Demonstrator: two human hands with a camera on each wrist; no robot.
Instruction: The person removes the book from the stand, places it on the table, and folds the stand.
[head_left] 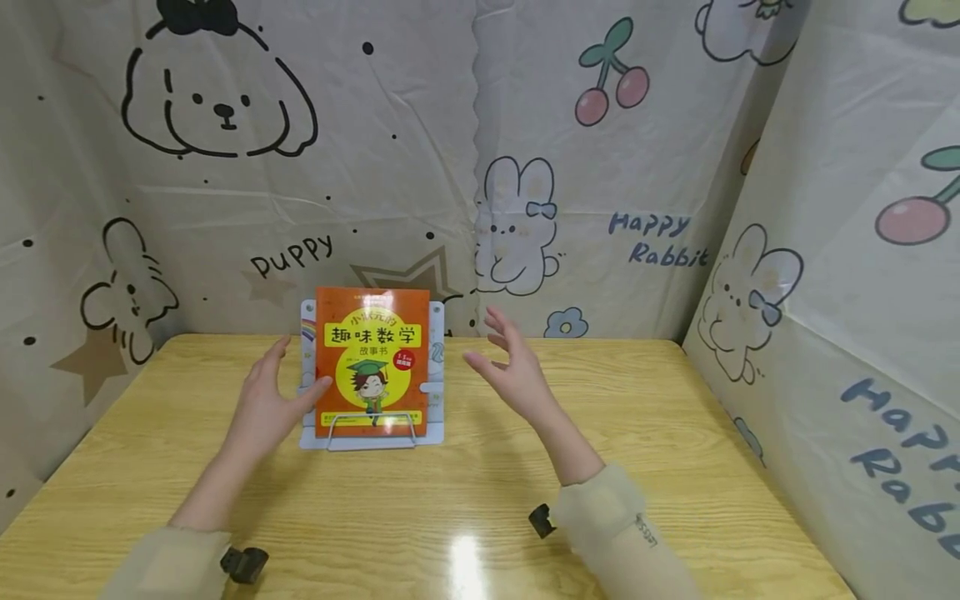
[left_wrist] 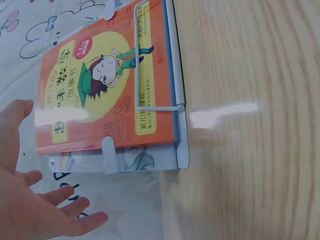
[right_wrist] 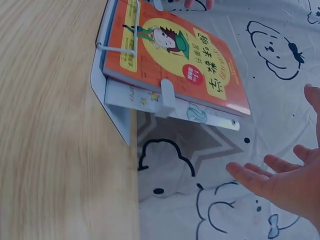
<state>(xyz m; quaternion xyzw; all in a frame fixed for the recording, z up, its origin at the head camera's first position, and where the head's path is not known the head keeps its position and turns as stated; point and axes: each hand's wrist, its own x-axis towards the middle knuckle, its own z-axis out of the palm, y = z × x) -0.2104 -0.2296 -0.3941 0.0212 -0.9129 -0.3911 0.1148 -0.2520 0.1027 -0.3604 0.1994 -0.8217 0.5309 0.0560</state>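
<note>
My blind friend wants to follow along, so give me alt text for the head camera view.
An orange book rests on a pale stand on a wooden table, between a person's left hand and right hand, both holding nothing. Behind hangs a cartoon-print cloth.

left hand [head_left: 264, 406], right hand [head_left: 521, 377] raised, seemingly relaxed

between left fingers [head_left: 272, 357] and right fingers [head_left: 512, 333], orange and yellow on the book [head_left: 372, 362], whitish with rainbow print on the stand [head_left: 437, 367]; below them, yellow-brown woodgrain on the table [head_left: 405, 500]; beyond, black puppy outlines and pink cherries on off-white cloth [head_left: 420, 92].
</note>
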